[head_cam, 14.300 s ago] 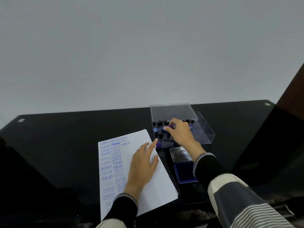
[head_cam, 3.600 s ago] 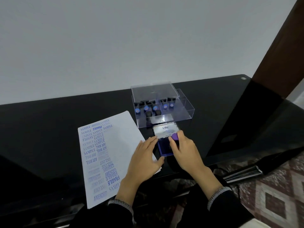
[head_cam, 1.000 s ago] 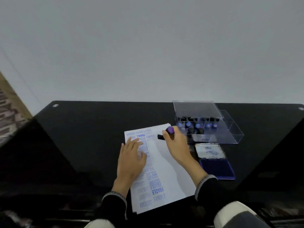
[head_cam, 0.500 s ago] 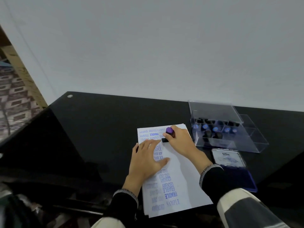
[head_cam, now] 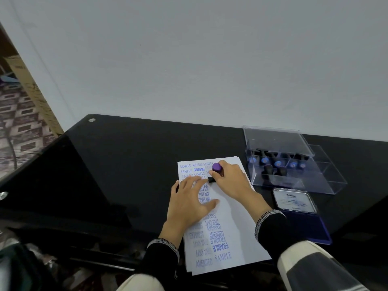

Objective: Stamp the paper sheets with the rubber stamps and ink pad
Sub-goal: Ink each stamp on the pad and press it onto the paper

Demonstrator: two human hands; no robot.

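Observation:
A stack of white paper sheets (head_cam: 235, 229) lies on the black glass table, its left half covered with blue stamped words. My right hand (head_cam: 233, 183) grips a rubber stamp (head_cam: 216, 171) with a purple knob, whose black base is down on the upper part of the top sheet. My left hand (head_cam: 189, 200) rests flat on the sheet with fingers spread, just left of the stamp. The open ink pad (head_cam: 302, 221) lies right of the paper, its lid folded back and blue pad showing.
A clear plastic case (head_cam: 294, 181) with several more stamps stands behind the ink pad, its lid up. The black table (head_cam: 126, 160) meets a white wall at the back. A patterned floor shows at far left.
The stamp has come down a little lower on the sheet under my right hand. My left hand stays pressed on the paper. The view has shifted slightly.

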